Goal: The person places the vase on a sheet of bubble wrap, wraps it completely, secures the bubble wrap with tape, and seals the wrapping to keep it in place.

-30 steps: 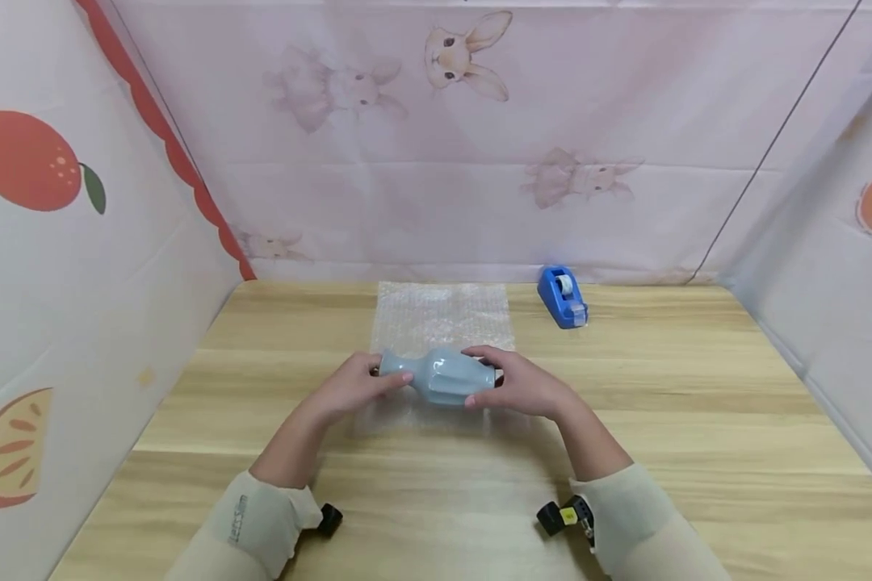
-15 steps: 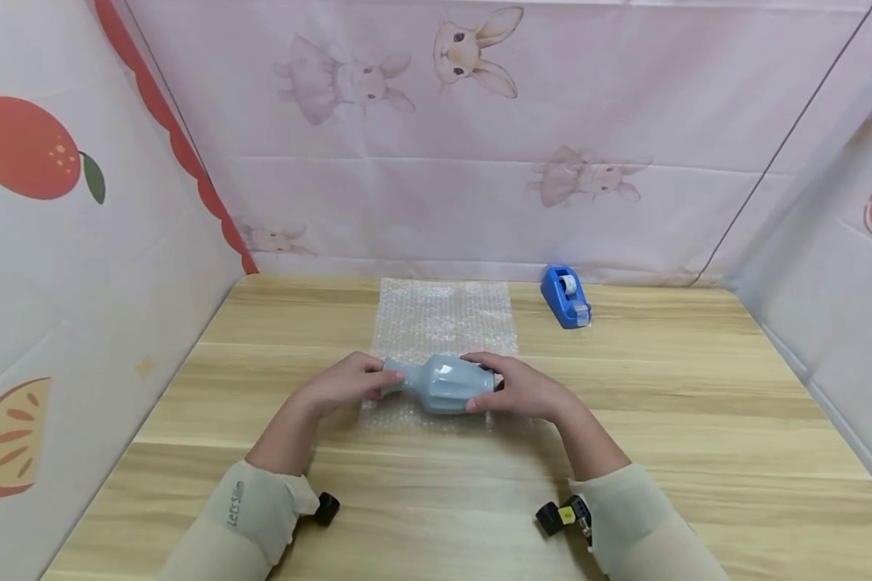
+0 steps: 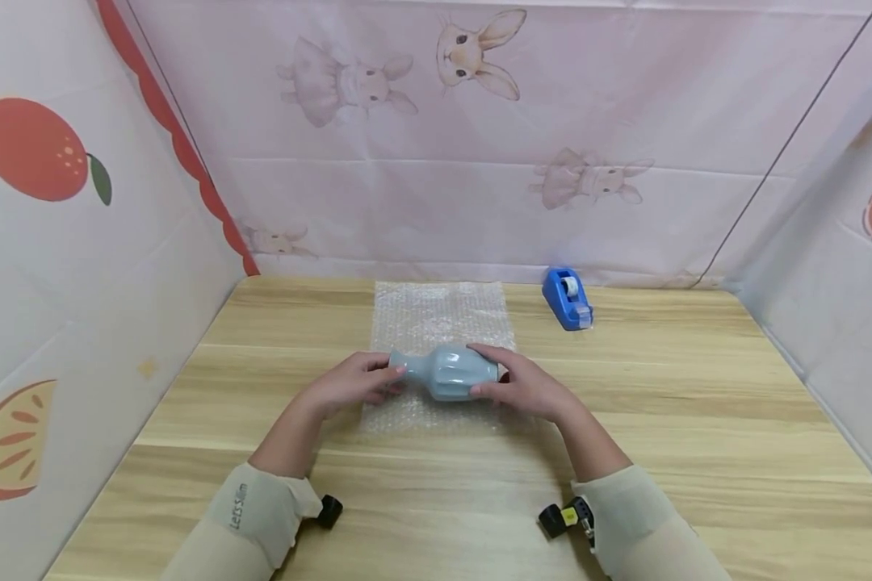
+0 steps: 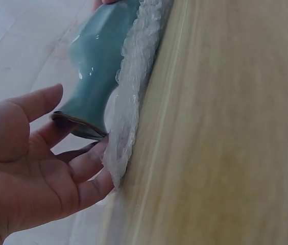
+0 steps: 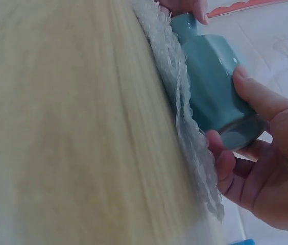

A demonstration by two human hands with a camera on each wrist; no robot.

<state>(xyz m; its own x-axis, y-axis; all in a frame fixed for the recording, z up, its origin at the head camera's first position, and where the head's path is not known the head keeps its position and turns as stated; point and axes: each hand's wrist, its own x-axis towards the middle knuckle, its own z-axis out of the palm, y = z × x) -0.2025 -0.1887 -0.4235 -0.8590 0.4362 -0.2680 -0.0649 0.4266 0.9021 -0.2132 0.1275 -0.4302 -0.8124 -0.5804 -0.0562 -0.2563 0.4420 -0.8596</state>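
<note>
A glossy pale blue-green vase (image 3: 456,374) lies on its side over a sheet of bubble wrap (image 3: 439,313), its mouth to the left. My right hand (image 3: 526,382) holds the base end; in the right wrist view its thumb (image 5: 254,89) rests on the vase body and its fingers curl round the bottom. At the mouth, my left hand (image 3: 352,379) has loosely bent fingers by the rim and the wrap's edge. The left wrist view shows the left thumb (image 4: 44,99) apart from the vase. Some left fingertips are hidden behind the rim and the wrap.
A blue tape dispenser (image 3: 568,299) stands at the back right of the wooden table (image 3: 698,387). Printed cloth walls (image 3: 407,202) border the table at the back and both sides.
The vase has shifted slightly right and away from me over the wrap. My left hand has loosened at the neck and its lower fingers now show. The right hand keeps its hold.
</note>
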